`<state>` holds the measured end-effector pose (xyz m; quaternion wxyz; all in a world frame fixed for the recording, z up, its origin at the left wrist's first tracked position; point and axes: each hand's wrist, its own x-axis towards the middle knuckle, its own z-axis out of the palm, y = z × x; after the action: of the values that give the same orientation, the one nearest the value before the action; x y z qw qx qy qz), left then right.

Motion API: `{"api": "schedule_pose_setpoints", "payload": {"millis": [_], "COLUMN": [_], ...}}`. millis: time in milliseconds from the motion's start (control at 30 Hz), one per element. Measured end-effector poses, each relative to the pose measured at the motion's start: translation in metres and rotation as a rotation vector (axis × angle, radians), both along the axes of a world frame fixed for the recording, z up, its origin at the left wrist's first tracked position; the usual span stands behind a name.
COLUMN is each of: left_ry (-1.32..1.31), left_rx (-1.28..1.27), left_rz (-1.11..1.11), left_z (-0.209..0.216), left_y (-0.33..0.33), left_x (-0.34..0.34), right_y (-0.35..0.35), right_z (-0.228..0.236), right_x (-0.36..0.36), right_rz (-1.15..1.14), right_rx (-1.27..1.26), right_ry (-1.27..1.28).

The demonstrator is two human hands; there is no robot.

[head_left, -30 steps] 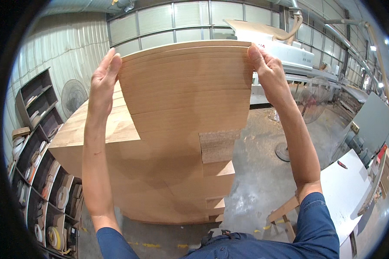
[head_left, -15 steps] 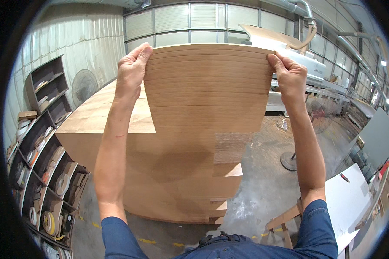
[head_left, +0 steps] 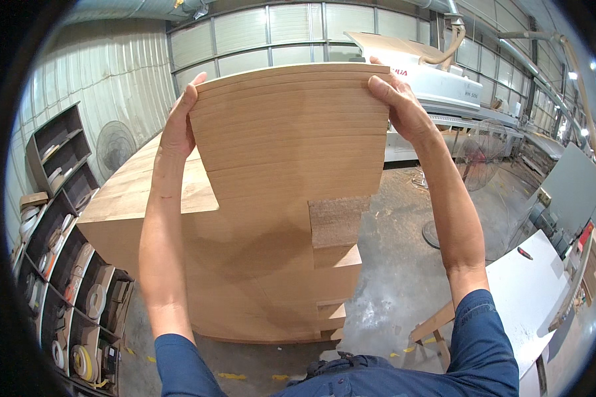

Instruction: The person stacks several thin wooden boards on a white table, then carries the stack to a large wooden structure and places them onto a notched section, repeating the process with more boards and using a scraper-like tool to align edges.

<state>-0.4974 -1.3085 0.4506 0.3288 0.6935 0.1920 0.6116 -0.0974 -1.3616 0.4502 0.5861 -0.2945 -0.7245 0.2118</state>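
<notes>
A tall stack of light brown wooden boards (head_left: 291, 142) stands right in front of me, its edges forming many thin horizontal layers. My left hand (head_left: 180, 122) is at the upper left corner, its thumb and palm against the ends of the top boards. At the upper right corner my right hand (head_left: 404, 102) grips the same boards, thumb on the near edge and fingers beyond the corner. The far side of both grips is hidden. Lower down on the right, shorter boards and a rougher brown block (head_left: 339, 221) form steps.
A wider stack with a pale wood-grain top (head_left: 136, 192) adjoins on the left. Dark shelves (head_left: 73, 264) with edging rolls line the left side. To the right are a white panel (head_left: 530, 291) on a wooden stand, standing fans (head_left: 480, 159) and a large white machine (head_left: 437, 83).
The view has shifted, so the stack appears farther left. Both hands have changed from a pinch at the top corners to a flatter hold on the sides of the upper boards.
</notes>
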Motion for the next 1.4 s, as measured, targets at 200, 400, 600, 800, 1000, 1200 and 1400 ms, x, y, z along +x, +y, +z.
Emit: {"api": "schedule_pose_setpoints", "payload": {"millis": [200, 400, 600, 800, 1000, 1200, 1400], "left_ry": [-0.064, -0.046, -0.007, -0.086, -0.072, -0.081, -0.071], "left_rx": [0.040, 0.059, 0.083, 0.097, 0.076, 0.091, 0.237], "left_rz": [-0.087, -0.045, -0.018, 0.008, -0.048, -0.060, 0.137], "left_z": [-0.003, -0.005, -0.004, -0.006, -0.007, -0.011, -0.008], "left_y": [0.001, 0.008, 0.004, 0.002, 0.005, 0.012, 0.006], "left_x": [0.005, 0.007, 0.007, 0.013, 0.017, 0.009, 0.005], "right_y": [0.009, 0.005, 0.014, 0.011, 0.017, 0.022, 0.042], "right_z": [-0.001, -0.002, -0.005, -0.010, -0.013, -0.016, -0.011], "right_x": [0.005, 0.004, 0.005, -0.002, -0.001, -0.001, 0.010], "right_rz": [0.107, 0.082, 0.046, 0.098, 0.061, 0.100, -0.031], "right_rx": [0.011, 0.001, 0.023, 0.015, 0.053, 0.110, 0.313], "right_ry": [0.010, 0.012, 0.013, 0.052, 0.048, 0.054, 0.214]}}
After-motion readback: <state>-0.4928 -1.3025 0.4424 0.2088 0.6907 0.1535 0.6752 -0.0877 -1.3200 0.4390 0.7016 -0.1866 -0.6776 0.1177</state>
